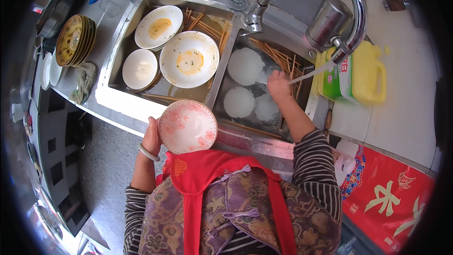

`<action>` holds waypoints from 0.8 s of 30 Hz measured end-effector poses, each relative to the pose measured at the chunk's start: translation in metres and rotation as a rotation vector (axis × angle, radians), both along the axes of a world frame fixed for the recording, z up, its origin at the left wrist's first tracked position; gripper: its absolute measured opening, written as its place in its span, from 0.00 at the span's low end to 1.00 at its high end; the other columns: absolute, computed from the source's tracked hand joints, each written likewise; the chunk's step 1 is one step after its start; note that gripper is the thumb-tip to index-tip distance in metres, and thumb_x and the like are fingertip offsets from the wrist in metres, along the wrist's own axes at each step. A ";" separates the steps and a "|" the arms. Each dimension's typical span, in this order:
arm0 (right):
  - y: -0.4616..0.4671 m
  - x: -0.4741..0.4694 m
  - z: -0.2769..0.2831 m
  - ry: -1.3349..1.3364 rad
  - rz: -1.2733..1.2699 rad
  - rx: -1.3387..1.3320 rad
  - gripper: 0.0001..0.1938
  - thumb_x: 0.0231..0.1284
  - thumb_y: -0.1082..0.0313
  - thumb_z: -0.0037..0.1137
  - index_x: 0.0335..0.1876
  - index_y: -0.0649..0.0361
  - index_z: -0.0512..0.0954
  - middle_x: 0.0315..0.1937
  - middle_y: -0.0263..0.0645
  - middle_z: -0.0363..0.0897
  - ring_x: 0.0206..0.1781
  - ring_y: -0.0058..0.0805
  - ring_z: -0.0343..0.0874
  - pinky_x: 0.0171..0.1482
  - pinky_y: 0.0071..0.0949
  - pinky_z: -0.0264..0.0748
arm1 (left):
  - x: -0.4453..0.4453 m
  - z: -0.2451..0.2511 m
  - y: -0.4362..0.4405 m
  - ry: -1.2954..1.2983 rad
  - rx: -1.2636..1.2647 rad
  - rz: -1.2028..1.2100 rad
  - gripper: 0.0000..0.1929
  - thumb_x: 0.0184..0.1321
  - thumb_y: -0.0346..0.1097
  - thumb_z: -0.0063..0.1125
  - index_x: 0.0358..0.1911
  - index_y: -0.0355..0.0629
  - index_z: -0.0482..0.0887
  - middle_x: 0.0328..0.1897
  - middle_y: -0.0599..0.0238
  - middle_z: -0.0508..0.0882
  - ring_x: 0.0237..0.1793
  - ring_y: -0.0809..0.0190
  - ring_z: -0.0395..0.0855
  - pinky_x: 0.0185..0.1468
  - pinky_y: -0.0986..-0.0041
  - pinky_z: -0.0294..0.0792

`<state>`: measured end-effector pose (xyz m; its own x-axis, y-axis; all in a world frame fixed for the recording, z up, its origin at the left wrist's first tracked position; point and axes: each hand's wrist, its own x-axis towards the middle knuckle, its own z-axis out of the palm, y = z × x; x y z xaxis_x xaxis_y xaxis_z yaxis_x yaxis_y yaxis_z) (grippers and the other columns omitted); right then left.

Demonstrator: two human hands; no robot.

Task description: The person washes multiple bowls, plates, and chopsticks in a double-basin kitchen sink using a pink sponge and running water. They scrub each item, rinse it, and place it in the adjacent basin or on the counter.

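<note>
My left hand [153,137] grips the rim of a white bowl with pink flowers [187,127], its inside facing up, at the front edge of the sink. My right hand [278,84] is over the right basin [263,127], fingers curled, with water from the tap [341,51] running against it. Whether it holds anything is hidden by the fingers and splashing. Below it, round white dishes [246,66] lie under the water. Wooden chopsticks [276,55] are bunched along that basin's far right side.
In the left basin [118,39] stand soiled white bowls [189,59] and more chopsticks [201,24]. Brown bowls [72,40] are stacked on the left counter beside a rag [85,81]. A yellow detergent jug [368,74] and a steel container [327,23] are on the right.
</note>
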<state>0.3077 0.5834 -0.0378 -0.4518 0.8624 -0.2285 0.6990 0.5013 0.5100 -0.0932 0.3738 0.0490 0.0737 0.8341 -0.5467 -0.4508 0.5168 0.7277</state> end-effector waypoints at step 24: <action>-0.113 -0.144 0.128 1.618 -0.669 -0.607 0.15 0.51 0.71 0.47 0.46 0.64 0.72 0.37 0.54 0.78 0.41 0.50 0.78 0.45 0.40 0.74 | 0.024 0.003 0.015 -0.007 0.021 -0.004 0.31 0.68 0.55 0.34 0.63 0.36 0.60 0.61 0.55 0.70 0.61 0.60 0.68 0.63 0.69 0.60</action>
<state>0.1641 0.4705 0.0901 -0.1786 0.9425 -0.2824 0.3967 -0.1936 -0.8973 -0.0693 0.3887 0.0518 0.0811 0.8449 -0.5287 -0.4536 0.5036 0.7352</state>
